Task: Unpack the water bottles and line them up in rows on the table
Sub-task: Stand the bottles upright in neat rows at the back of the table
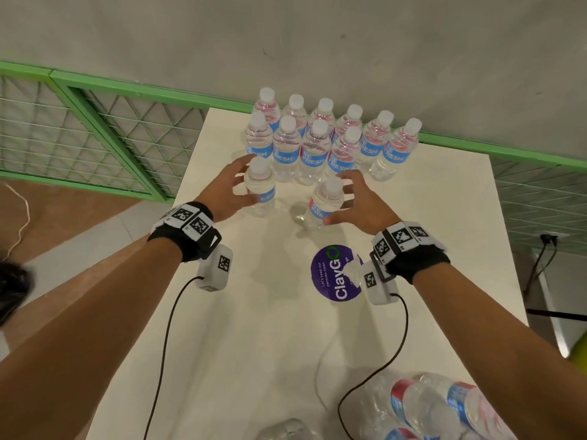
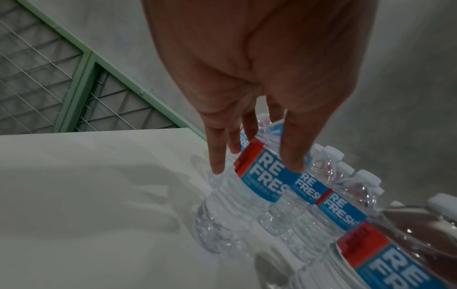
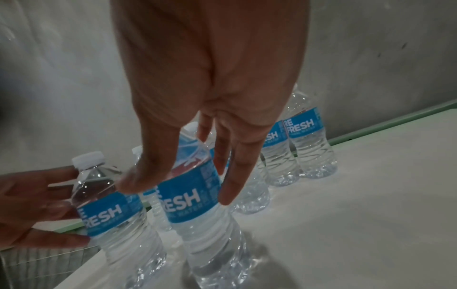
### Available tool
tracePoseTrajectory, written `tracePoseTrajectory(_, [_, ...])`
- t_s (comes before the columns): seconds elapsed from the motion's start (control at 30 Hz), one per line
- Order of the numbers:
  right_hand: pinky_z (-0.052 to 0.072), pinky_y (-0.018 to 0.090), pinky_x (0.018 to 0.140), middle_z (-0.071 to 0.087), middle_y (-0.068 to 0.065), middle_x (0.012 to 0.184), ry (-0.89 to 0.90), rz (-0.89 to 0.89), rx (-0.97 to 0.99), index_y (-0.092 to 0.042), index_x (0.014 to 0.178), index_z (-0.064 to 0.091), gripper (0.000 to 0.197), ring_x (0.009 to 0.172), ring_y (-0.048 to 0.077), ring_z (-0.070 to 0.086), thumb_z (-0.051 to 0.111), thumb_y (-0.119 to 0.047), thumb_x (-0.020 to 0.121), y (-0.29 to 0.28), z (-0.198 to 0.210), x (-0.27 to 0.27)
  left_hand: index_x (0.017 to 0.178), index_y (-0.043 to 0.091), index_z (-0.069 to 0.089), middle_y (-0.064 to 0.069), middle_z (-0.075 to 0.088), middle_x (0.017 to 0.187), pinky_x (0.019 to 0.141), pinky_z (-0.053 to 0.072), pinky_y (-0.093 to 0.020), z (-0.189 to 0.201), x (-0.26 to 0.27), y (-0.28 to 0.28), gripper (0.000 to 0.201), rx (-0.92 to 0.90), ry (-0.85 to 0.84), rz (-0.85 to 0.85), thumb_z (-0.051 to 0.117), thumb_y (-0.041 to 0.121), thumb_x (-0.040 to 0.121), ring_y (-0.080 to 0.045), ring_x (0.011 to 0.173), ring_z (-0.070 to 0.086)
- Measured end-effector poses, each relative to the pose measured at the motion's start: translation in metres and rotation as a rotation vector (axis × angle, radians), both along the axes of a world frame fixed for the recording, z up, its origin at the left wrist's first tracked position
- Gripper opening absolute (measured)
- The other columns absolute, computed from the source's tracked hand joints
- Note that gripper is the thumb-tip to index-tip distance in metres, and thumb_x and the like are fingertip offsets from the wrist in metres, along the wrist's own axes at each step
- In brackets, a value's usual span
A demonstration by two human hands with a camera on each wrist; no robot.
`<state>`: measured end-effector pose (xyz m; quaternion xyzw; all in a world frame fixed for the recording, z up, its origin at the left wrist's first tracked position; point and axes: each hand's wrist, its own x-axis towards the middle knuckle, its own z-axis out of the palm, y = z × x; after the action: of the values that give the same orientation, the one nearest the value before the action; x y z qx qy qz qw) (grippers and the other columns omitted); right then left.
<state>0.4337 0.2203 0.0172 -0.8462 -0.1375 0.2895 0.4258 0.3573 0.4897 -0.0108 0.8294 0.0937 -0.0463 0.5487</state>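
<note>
Two rows of clear water bottles (image 1: 316, 144) with blue labels and white caps stand at the far end of the white table (image 1: 254, 344). In front of them stand two more upright bottles. My left hand (image 1: 244, 181) (image 2: 256, 168) straddles the left bottle (image 1: 262, 193) (image 2: 227, 205), fingers straight and spread, tips touching its sides. My right hand (image 1: 336, 198) (image 3: 176, 193) likewise brackets the right bottle (image 1: 322, 204) (image 3: 212, 234) with its thumb and straight fingers. A torn plastic-wrapped pack (image 1: 444, 408) with more bottles lies at the near right.
A round purple sticker (image 1: 330, 274) is on the table between my wrists. A green mesh railing (image 1: 95, 122) runs along the left and far side below a grey wall. Cables from the wrist cameras trail over the near tabletop.
</note>
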Motion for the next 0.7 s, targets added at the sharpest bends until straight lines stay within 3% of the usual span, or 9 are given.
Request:
tracePoseTrajectory(0.07, [0.047,0.042,0.097,0.051,-0.001,0.125,-0.036,0.090,0.011,-0.027,0.132,0.037,0.078,0.111,0.028,0.056,0.079,-0.005,0.070,0.000,-0.001,0.002,0.136,0.016,0.037,0.000,0.046,0.129,0.092,0.041,-0.018,0.002,0.002,-0.003,0.064,-0.062,0.003,0.036,0.069,0.004,0.081,-0.015,0.118,0.048])
tracePoseTrajectory(0.17, [0.047,0.043,0.098,0.056,-0.004,0.120,-0.117,0.089,0.011,-0.024,0.128,0.047,0.067,0.110,0.028,0.057,0.076,-0.001,0.072,0.000,-0.003,0.007,0.130,0.014,0.043,-0.002,0.049,0.123,0.100,0.042,-0.031,0.001,0.005,-0.004,0.052,-0.076,-0.016,0.071,0.064,0.002,0.084,-0.024,0.118,0.052])
tracePoseTrajectory(0.23, [0.046,0.043,0.099,0.057,-0.005,0.119,-0.135,0.065,0.003,-0.023,0.128,0.047,0.068,0.111,0.026,0.056,0.076,0.001,0.071,-0.001,-0.003,0.011,0.131,0.015,0.043,-0.004,0.048,0.128,0.101,0.041,-0.034,0.002,0.007,-0.003,0.051,-0.074,0.000,0.060,0.062,0.002,0.085,-0.026,0.118,0.052])
tracePoseTrajectory(0.43, [0.045,0.041,0.100,0.044,0.005,0.138,-0.060,-0.006,-0.014,-0.022,0.139,0.034,0.089,0.116,0.025,0.052,0.082,-0.005,0.066,-0.011,-0.007,0.016,0.136,0.019,0.040,0.003,0.047,0.134,0.094,0.040,-0.025,0.005,0.005,-0.002,0.060,-0.086,0.024,0.031,0.066,0.008,0.084,-0.015,0.118,0.050])
tracePoseTrajectory(0.57, [0.047,0.037,0.095,0.055,0.003,0.127,-0.060,-0.061,-0.006,-0.019,0.129,0.043,0.069,0.108,0.023,0.058,0.079,-0.009,0.071,-0.014,-0.012,0.015,0.135,0.022,0.041,-0.004,0.048,0.132,0.097,0.043,-0.032,-0.002,0.006,-0.001,0.062,0.022,0.003,0.062,0.071,0.017,0.081,-0.020,0.114,0.054])
tracePoseTrajectory(0.7, [0.049,0.033,0.089,0.061,0.005,0.118,-0.055,-0.126,0.038,-0.014,0.127,0.048,0.062,0.098,0.021,0.062,0.076,-0.004,0.072,-0.025,-0.014,0.019,0.135,0.019,0.041,-0.010,0.048,0.130,0.096,0.043,-0.034,-0.004,0.009,0.001,0.057,0.032,-0.010,0.087,0.067,0.013,0.084,-0.025,0.113,0.054])
